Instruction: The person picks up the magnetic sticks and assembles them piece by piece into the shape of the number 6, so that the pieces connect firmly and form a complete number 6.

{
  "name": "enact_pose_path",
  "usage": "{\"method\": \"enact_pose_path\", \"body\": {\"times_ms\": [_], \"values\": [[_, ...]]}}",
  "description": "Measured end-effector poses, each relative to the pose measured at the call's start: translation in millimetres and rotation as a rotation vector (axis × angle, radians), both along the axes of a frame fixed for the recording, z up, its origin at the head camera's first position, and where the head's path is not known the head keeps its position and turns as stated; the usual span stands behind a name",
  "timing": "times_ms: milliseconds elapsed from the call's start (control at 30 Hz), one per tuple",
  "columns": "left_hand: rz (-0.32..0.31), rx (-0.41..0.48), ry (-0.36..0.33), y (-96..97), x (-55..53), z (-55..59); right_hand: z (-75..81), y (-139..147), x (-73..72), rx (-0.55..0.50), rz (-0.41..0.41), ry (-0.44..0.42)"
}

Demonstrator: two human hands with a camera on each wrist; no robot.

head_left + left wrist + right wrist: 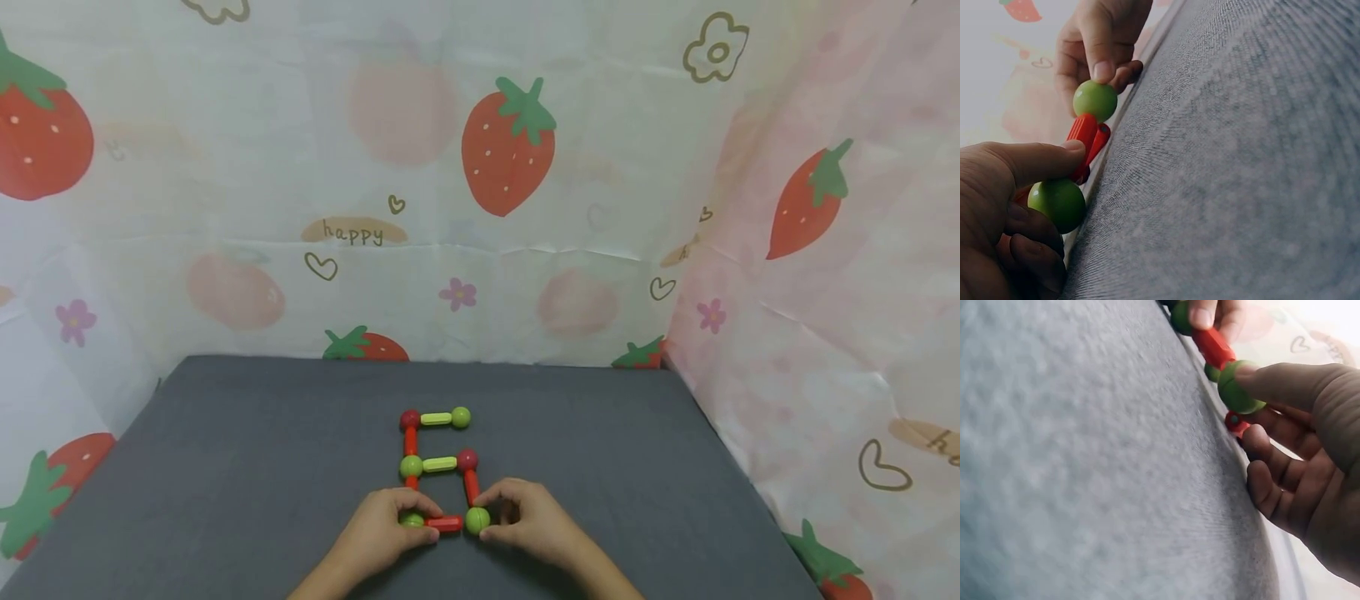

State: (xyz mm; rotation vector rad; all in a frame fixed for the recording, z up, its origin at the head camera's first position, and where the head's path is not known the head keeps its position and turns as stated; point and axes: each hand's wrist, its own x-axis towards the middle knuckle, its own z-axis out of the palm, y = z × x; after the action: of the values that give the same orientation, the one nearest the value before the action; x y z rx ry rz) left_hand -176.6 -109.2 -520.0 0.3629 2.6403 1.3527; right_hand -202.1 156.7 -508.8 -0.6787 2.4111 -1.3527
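A figure of balls and short rods lies on the dark grey surface in the head view. My left hand (pixel 382 529) pinches a red rod (pixel 446 523) close to the lower-left green ball (pixel 412 519). Between thumb and index finger, my right hand (pixel 536 523) holds the lower-right green ball (pixel 477 521). In the right wrist view, the rod's end (pixel 1216 347) meets or nearly meets that ball (pixel 1238 390). Above it, a red rod (pixel 471 488) runs up to a red ball (pixel 467 459). The left fingers partly cover the lower-left ball and the rod above it.
Farther up the figure are a green ball (pixel 411 467), a yellow-green rod (pixel 439 463), a red ball (pixel 410 419) and another green ball (pixel 461 417). The grey cloth-covered surface (pixel 637 467) ends at a strawberry-print curtain (pixel 420 167) behind and at the sides.
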Motion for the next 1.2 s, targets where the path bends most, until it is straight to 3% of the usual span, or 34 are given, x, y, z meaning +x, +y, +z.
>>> {"method": "enact_pose_path", "body": {"times_ms": [233,800,1200], "values": [[0.002,0.006,-0.024,1.5,0.0,2.0,-2.8,-2,1.3,-0.008,0.008,-0.001],[0.008,-0.005,0.0,1.3,0.5,0.2,-2.7,0,-2.4,-0.046,0.033,-0.011],[0.01,-0.018,0.034,1.3,1.4,0.1,12.9,-1,-14.4,0.017,-0.084,-0.057]]}}
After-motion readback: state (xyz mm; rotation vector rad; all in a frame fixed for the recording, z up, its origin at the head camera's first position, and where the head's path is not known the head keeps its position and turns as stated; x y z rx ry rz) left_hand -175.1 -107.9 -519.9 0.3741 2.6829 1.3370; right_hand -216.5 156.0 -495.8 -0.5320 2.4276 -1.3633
